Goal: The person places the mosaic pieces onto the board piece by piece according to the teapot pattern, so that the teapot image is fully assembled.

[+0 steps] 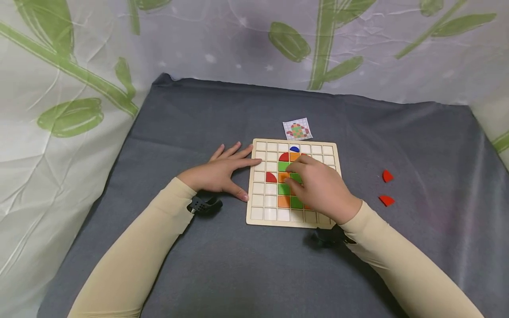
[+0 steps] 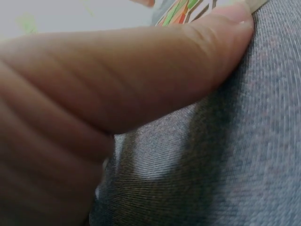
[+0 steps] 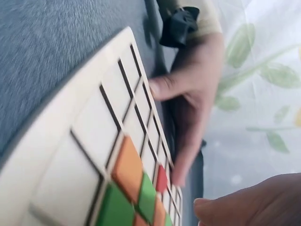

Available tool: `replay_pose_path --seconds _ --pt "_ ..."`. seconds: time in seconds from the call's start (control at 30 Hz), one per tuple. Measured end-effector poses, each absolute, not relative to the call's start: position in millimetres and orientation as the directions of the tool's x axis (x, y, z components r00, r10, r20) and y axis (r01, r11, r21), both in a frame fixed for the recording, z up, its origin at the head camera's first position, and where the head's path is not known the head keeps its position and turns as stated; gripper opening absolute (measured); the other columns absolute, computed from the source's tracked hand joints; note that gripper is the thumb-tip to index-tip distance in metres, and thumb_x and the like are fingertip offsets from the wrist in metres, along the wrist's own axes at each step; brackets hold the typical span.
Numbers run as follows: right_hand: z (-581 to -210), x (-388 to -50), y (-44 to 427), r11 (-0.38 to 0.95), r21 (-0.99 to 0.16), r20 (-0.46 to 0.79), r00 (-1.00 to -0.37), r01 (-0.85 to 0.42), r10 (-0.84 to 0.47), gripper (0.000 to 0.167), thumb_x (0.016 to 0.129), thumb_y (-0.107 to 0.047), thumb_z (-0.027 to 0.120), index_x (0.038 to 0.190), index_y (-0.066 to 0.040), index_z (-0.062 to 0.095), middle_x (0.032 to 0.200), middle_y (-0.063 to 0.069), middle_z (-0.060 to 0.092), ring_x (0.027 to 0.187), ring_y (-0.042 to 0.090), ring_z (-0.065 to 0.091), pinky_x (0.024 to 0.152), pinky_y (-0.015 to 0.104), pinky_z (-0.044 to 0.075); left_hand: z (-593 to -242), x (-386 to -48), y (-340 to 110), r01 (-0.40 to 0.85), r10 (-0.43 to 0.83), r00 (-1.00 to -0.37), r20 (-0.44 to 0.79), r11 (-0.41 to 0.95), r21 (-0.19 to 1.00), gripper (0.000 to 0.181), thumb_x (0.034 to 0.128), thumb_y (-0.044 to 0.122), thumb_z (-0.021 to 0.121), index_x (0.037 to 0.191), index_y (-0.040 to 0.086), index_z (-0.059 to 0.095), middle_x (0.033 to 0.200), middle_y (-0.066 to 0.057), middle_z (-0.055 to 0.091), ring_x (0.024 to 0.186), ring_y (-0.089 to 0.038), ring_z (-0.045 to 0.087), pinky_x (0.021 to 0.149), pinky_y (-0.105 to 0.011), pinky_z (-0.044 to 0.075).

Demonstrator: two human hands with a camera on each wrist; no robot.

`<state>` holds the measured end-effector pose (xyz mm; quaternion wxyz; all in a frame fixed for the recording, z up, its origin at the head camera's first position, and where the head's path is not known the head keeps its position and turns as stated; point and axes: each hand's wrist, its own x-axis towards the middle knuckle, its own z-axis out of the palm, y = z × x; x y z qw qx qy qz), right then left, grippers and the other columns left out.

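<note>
A wooden grid board lies on the cloth, with green, orange, red and blue pieces set in its cells. My left hand spreads its fingers at the board's left edge; the index finger reaches over the rim and the thumb rests by the side. Over the middle of the board is my right hand, fingers bent downward near an orange square and a green square. Whether anything is between its fingertips is hidden. A red quarter-circle sits in a cell left of that orange square.
Two red quarter-circle pieces, one upper and one lower, lie on the grey cloth right of the board. Behind the board is a small pattern card. A leaf-printed curtain hangs at the back and sides.
</note>
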<state>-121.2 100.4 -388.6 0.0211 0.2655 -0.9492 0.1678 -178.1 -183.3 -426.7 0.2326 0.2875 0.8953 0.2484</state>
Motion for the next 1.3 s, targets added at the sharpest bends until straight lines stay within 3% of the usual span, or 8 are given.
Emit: replay_pose_path --seconds 0.4,0.63,0.83,1.0,1.2,1.3 --pt "-382.7 -119.0 167.2 0.861 -0.285 0.117 -0.907 -0.42 -0.404 0.019 0.093 -0.009 0.076 0.111 -0.004 0.079 0.1 0.009 0.072 0.073 0.02 0.058 0.06 0.036 0.049 -428.2 -177.8 -182.5 0.388 0.622 -0.733 -0.277 0.716 0.58 0.109 0.0741 0.054 0.094 0.165 0.034 0.037 0.178 0.003 0.004 0.163 -0.025 -0.012 0.126 -0.054 -0.018" --pt "-377.2 -121.4 219.8 0.914 -0.238 0.037 -0.944 -0.327 -0.328 0.029 0.094 0.005 0.064 0.12 0.0 0.075 0.117 0.021 0.07 0.087 0.028 0.066 0.066 0.046 0.055 -428.0 -177.4 -181.8 0.378 0.614 -0.736 -0.286 0.722 0.579 0.109 0.0746 0.054 0.093 0.165 0.035 0.037 0.178 0.005 0.003 0.163 -0.024 -0.013 0.126 -0.052 -0.019" --pt "-377.0 -129.0 264.6 0.954 -0.18 -0.06 -0.965 -0.24 -0.254 0.045 0.088 0.011 0.048 0.126 0.003 0.071 0.126 0.03 0.062 0.106 0.046 0.063 0.065 0.052 0.054 -427.0 -176.8 -182.5 0.372 0.618 -0.733 -0.285 0.714 0.593 0.109 0.0744 0.053 0.094 0.165 0.034 0.037 0.178 0.004 0.003 0.163 -0.025 -0.013 0.126 -0.053 -0.019" --pt "-382.7 -133.0 285.3 0.956 -0.174 -0.12 -0.958 -0.238 -0.261 0.049 0.084 0.012 0.05 0.128 0.005 0.069 0.129 0.03 0.06 0.109 0.047 0.062 0.076 0.057 0.053 -426.2 -176.4 -182.2 0.37 0.619 -0.732 -0.283 0.711 0.598 0.109 0.0741 0.052 0.094 0.165 0.033 0.037 0.178 0.003 0.004 0.163 -0.025 -0.012 0.126 -0.053 -0.019" --pt "-389.3 -137.5 294.4 0.935 -0.191 -0.111 -0.94 -0.299 -0.323 0.037 0.087 0.011 0.059 0.122 0.009 0.07 0.119 0.031 0.065 0.11 0.049 0.062 0.089 0.064 0.05 -425.6 -176.0 -181.7 0.366 0.616 -0.736 -0.281 0.711 0.6 0.109 0.0742 0.052 0.094 0.165 0.032 0.038 0.178 0.003 0.004 0.163 -0.025 -0.012 0.126 -0.053 -0.019" --pt "-391.6 -139.0 295.8 0.928 -0.206 -0.103 -0.936 -0.311 -0.336 0.031 0.089 0.01 0.064 0.119 0.012 0.07 0.113 0.031 0.067 0.106 0.049 0.063 0.089 0.065 0.05 -425.6 -176.3 -181.1 0.37 0.617 -0.735 -0.281 0.713 0.596 0.108 0.0746 0.051 0.094 0.165 0.032 0.038 0.178 0.003 0.004 0.163 -0.025 -0.012 0.126 -0.053 -0.019"
